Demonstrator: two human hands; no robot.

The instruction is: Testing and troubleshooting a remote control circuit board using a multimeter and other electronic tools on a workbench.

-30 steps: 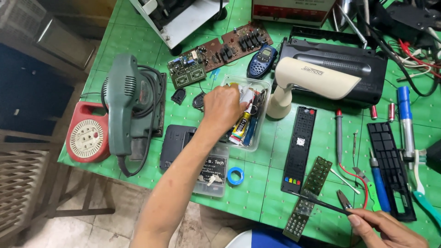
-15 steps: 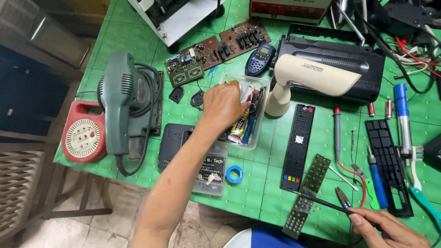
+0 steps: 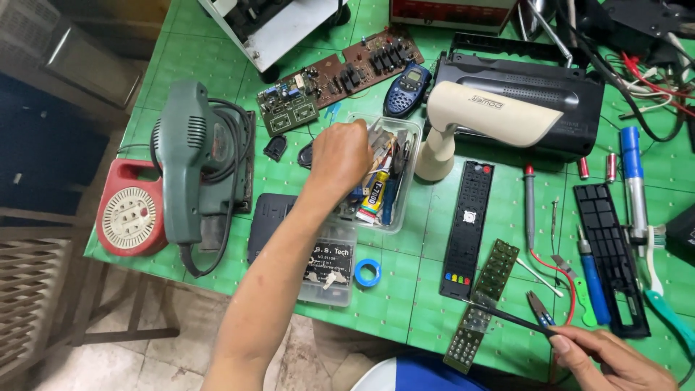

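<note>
A green table point(image 3: 217, 65) carries everything. At the far right lies a black machine point(image 3: 557, 108) with a cream handle point(image 3: 492, 116) across it. At the left, a green sander point(image 3: 192, 159) rests beside a red cable reel point(image 3: 130, 213). A black remote shell point(image 3: 469, 228) lies near the centre, and two brown circuit boards point(image 3: 340, 76) lie beyond the clear plastic tub point(image 3: 402, 174).

The left hand point(image 3: 339, 156) is inside that tub — fingers curled down among a glue tube point(image 3: 373, 195) and small tools; whether it grasps anything cannot be told.

The right hand point(image 3: 615, 358), at the lower right edge, pinches a thin black tool point(image 3: 507, 316) — its tip touches a green keypad board point(image 3: 481, 304) lying just beside the remote shell. A blue tape roll point(image 3: 368, 273) sits near the front edge.
</note>
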